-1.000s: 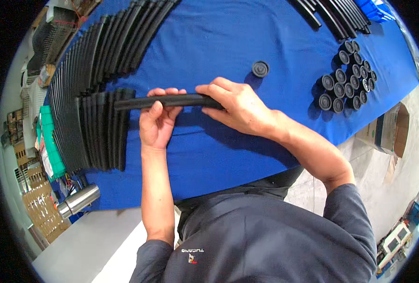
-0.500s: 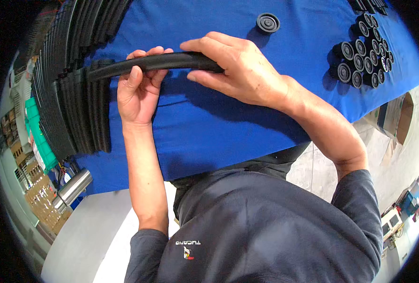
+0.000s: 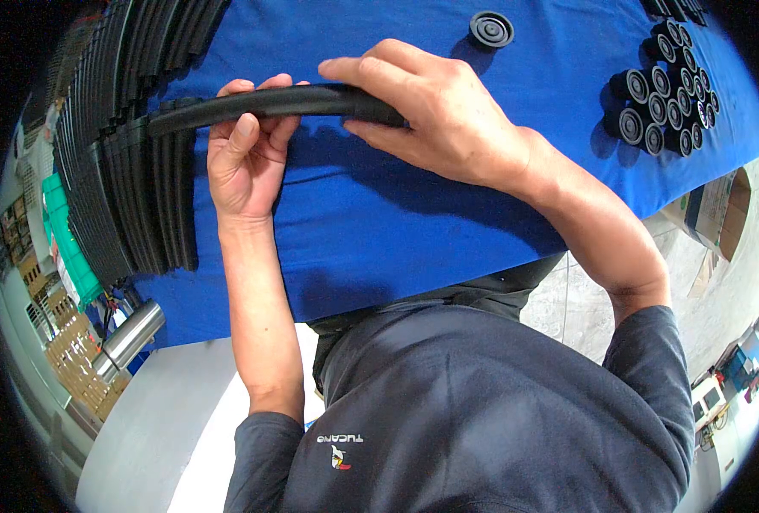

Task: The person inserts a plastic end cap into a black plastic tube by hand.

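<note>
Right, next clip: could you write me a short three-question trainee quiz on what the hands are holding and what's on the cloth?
1. True or false: the left hand and the right hand hold the same black tube.
2. Multiple choice: what does the lone black disc rest on?
A) a cardboard box
B) the blue cloth
C) a metal cylinder
3. Fill in: the cluster of discs lies toward the person's ____ side.

Key: 1. True. 2. B. 3. Right.
</note>
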Demonstrator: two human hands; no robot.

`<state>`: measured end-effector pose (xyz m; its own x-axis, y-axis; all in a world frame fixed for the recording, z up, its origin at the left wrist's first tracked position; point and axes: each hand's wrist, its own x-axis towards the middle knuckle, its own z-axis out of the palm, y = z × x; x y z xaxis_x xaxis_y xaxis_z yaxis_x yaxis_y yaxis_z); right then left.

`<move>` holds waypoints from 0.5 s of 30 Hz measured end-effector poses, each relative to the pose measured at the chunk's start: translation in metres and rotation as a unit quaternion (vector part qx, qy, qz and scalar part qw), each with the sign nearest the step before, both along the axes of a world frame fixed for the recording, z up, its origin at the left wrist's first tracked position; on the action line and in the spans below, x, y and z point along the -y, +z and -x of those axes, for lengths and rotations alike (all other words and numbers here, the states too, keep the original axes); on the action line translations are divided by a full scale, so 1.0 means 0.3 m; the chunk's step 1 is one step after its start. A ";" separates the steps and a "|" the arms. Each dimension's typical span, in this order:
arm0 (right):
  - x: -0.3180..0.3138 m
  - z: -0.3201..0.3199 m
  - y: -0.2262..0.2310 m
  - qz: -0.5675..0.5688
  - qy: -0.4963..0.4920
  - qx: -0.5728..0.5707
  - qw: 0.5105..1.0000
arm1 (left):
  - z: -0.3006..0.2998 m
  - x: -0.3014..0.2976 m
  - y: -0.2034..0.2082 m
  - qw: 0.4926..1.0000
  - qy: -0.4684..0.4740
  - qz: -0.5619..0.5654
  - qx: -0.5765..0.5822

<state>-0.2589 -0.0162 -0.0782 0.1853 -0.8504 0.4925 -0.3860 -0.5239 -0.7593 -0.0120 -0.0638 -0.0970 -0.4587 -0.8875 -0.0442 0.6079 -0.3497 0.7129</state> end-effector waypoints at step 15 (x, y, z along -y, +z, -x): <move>0.011 0.002 -0.014 0.037 -0.013 0.025 0.999 | -0.011 0.011 -0.011 0.999 -0.032 -0.005 -0.042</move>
